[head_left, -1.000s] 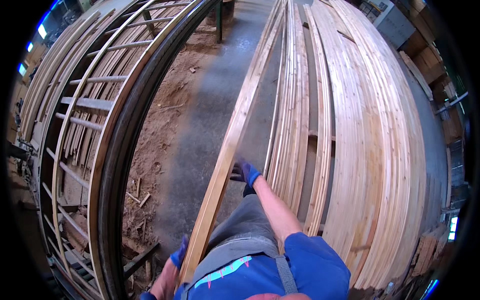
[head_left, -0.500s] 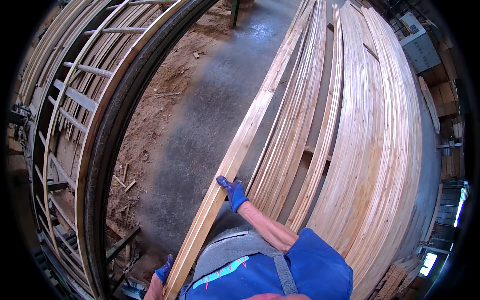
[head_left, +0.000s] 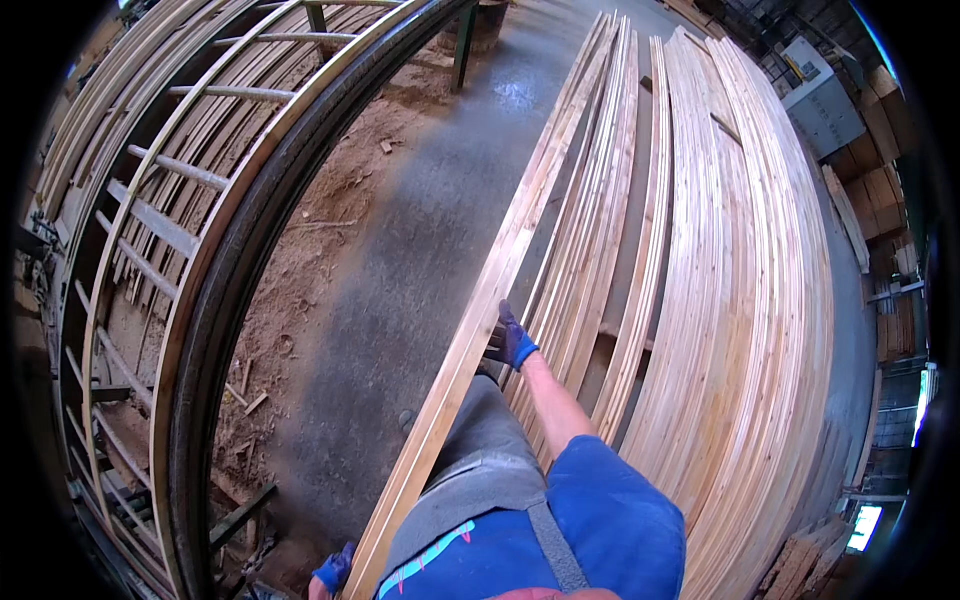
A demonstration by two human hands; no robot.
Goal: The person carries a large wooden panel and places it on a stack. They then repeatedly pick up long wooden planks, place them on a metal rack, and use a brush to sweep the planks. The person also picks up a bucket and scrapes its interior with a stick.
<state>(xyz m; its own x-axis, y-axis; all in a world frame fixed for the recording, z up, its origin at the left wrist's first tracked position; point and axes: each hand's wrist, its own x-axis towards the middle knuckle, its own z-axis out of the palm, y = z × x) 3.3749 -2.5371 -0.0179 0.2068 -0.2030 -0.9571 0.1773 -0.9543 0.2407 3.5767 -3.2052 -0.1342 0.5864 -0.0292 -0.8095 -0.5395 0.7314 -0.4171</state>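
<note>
Two long, pale wooden planks (head_left: 445,400), lying together, run from beside my waist toward the far end of the floor. My right hand (head_left: 512,340), in a dark glove with a blue cuff, is at their right edge. Its thumb points forward along the wood and its fingers are spread, not wrapped over the top. At the lower edge of the view, my left hand (head_left: 336,570), in a similar glove, is closed on the planks' left side. Its fingertips are partly hidden.
Stacked boards (head_left: 740,250) cover the right side, with narrower rows of boards (head_left: 590,230) beside the planks. At left stands a long rack with rungs (head_left: 180,165) and a dark rail. Sawdust (head_left: 310,250) and wood scraps lie along the concrete floor (head_left: 400,240). A grey cabinet (head_left: 825,110) stands far right.
My right hand has let go of its grip over the planks' top and moved forward to their right edge. The planks have shifted slightly right in view; my left hand stays near their close end.
</note>
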